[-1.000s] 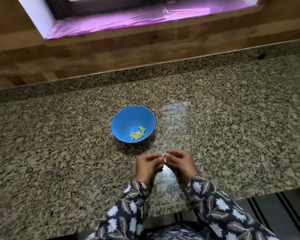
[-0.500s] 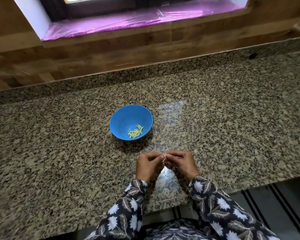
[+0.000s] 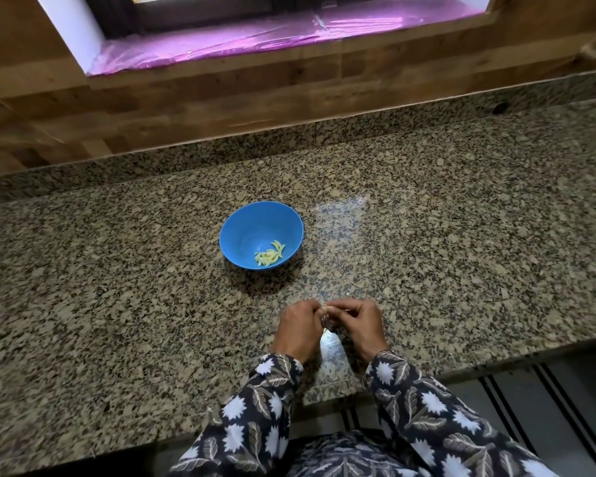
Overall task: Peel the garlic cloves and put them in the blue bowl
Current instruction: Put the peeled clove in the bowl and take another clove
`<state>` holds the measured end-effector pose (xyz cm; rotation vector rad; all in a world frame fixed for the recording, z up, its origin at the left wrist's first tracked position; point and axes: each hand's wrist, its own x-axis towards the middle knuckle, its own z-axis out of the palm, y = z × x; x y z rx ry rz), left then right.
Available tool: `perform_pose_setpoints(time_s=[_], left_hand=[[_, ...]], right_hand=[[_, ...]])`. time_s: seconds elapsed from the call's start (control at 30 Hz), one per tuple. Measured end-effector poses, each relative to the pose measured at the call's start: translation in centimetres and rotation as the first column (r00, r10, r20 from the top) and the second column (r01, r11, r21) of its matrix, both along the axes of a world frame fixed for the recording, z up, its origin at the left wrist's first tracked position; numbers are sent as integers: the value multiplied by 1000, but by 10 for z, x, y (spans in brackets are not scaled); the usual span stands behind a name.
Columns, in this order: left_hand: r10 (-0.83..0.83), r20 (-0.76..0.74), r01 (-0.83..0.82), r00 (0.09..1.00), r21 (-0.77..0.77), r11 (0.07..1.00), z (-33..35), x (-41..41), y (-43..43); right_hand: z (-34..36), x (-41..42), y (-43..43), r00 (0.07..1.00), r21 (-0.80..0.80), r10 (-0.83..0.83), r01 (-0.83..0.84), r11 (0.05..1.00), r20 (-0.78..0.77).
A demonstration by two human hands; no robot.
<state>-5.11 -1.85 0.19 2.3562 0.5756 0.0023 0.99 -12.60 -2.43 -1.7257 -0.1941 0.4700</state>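
Observation:
A blue bowl (image 3: 241, 228) stands on the granite counter (image 3: 461, 235), with several pale yellow peeled garlic cloves (image 3: 270, 257) lying near its front right wall. Below and to the right of the bowl, my left hand (image 3: 298, 327) and my right hand (image 3: 360, 325) meet fingertip to fingertip above the counter. Between the fingertips they pinch a small pale garlic clove (image 3: 325, 309), mostly hidden by the fingers. Both hands are curled shut around it. Patterned sleeves cover both forearms.
A wooden wall panel (image 3: 221, 101) rises behind the counter, under a window sill covered in purple film (image 3: 272, 36). The counter's front edge runs just behind my wrists; a striped floor mat (image 3: 530, 401) shows below at the right.
The hands stay together on the clove, with the fingers shifting slightly on it. The view has drifted a little; the bowl and its cloves have not moved.

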Motion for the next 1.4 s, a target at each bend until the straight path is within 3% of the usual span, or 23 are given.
perform_pose_setpoints(time_s=[0.23,0.3,0.4,0.47,0.53,0.67,0.8,0.87,0.93,1.07,1.17,1.27,1.33,1.4], left_hand=[[103,-89,-123,991,-264,957,-5,2,4],[140,-114,-175,984,-399,900,-4,2,2],[211,-210,-298,954,-717,630,-2,0,2],[233,-260,-341,937,-825,450,1,-4,5],[237,-265,-340,935,-863,374,1,-6,9],[288,-237,-335,928,-871,360,-2,-8,11],[303,-309,-375,902,-907,190,-2,-5,12],[292,-325,-379,899,-913,152,-2,-4,14],[279,-301,-360,912,-912,195,-2,-5,13],[371,-169,-319,913,-864,389,-5,-3,6],[362,22,-237,932,-720,652,-9,1,4],[198,167,-102,966,-457,884,-14,1,0],[160,193,-75,968,-386,919,-16,2,-3],[221,182,-116,958,-458,881,-18,4,-5]], right_hand=[[-3,-3,-4,1000,-28,3,-3,1000,15],[-3,-3,-4,1000,-7,-3,3,1000,-12],[-4,-2,-4,999,14,-7,8,1000,-33],[-4,-1,-4,997,43,-11,14,999,-72],[-4,0,-4,993,83,-15,25,996,-115],[-3,2,-3,984,134,-26,50,990,-174],[-5,2,-4,983,168,-31,62,984,-180],[-5,2,-5,983,188,-24,59,980,-183],[-4,3,-6,982,190,-14,50,980,-187],[-3,3,-6,983,176,-16,49,983,-185],[-2,3,-5,963,187,-53,105,977,-266],[1,5,-5,918,225,-74,172,959,-389],[2,6,-5,896,228,-92,208,951,-435],[1,6,-5,874,228,-113,245,942,-472]])
